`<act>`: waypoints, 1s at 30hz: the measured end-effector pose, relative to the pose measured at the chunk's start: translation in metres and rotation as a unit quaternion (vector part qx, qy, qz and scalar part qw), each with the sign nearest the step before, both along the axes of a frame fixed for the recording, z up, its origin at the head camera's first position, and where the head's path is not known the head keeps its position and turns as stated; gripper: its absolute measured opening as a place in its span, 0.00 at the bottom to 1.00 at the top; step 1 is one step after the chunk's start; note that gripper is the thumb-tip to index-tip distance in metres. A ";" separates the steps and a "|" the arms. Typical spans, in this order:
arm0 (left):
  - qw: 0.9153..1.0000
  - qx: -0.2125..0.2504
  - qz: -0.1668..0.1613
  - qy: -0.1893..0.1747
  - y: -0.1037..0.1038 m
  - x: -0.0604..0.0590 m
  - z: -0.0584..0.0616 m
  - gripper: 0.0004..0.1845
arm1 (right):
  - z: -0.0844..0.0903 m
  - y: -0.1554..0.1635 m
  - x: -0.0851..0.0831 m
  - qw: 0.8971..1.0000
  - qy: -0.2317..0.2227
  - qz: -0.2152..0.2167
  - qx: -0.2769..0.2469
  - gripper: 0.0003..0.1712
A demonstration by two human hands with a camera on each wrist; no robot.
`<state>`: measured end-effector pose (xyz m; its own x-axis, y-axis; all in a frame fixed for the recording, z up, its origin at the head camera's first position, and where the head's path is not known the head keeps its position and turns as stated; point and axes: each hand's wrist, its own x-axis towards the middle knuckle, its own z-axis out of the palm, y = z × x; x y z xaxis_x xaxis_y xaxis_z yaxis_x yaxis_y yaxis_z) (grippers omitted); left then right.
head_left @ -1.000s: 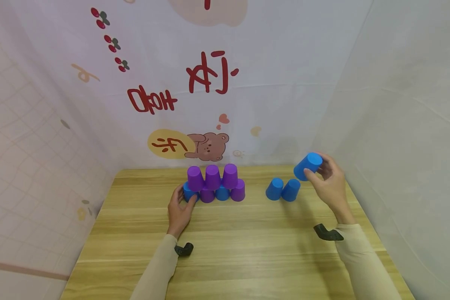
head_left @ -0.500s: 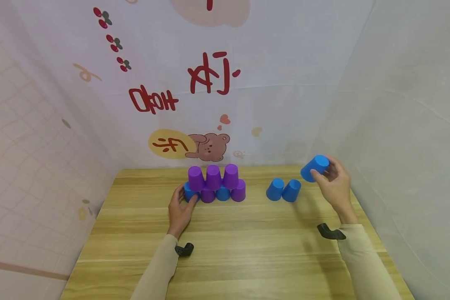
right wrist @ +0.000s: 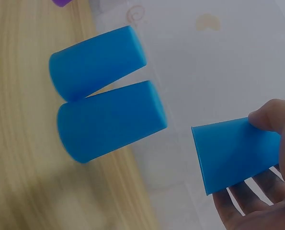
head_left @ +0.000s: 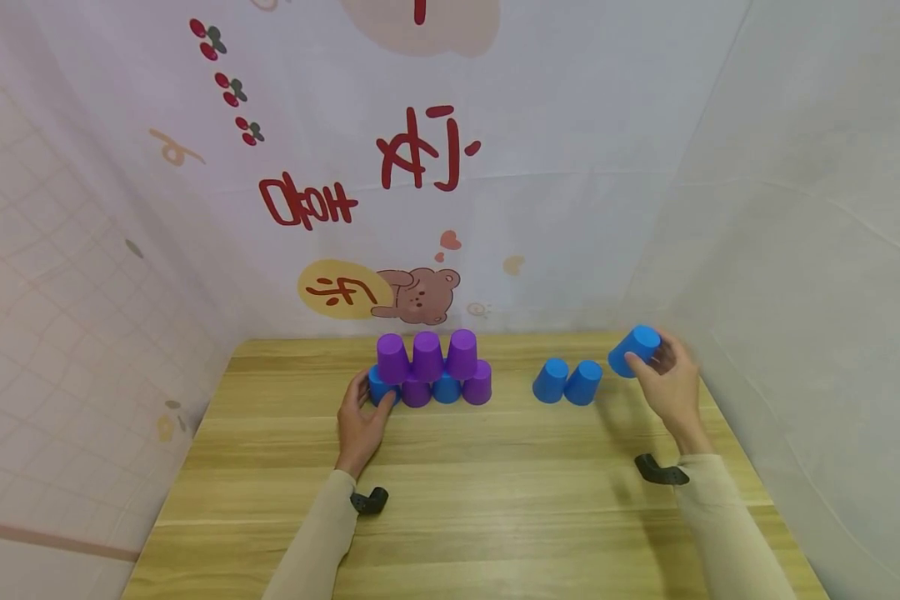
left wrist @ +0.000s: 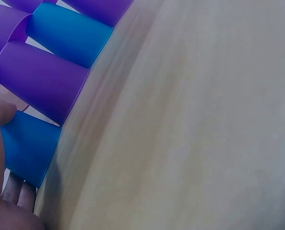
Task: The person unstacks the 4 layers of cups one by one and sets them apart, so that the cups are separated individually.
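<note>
My right hand grips a blue cup between thumb and fingers, mouth tilted downward, raised above the table near its back right. Left of it, two upside-down blue cups stand side by side on the table. My left hand holds the blue cup at the left end of a stack's bottom row, thumb on its near side. That row alternates blue and purple, ending in a purple cup. Three upside-down purple cups rest on top of it.
The wooden table reaches back to a white printed cloth. More cloth hangs at the left and right sides. Each wrist wears a black mount.
My right hand has moved a little to the right with the blue cup, rising slightly less high now than before. The left hand and the stacked cups stay where they were.
</note>
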<state>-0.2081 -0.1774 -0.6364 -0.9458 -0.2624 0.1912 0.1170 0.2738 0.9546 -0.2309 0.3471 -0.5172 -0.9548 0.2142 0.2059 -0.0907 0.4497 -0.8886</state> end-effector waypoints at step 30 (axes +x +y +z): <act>1.000 0.007 0.000 -0.008 0.001 0.002 0.003 0.33 | -0.061 0.000 0.008 0.997 -0.072 0.030 0.007 0.40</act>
<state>-0.2062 -0.1768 -0.6336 -0.9487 -0.2647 0.1728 0.1019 0.2612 0.9599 -0.2229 0.3472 -0.5786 -0.9859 0.1532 0.0673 0.0107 0.4590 -0.8884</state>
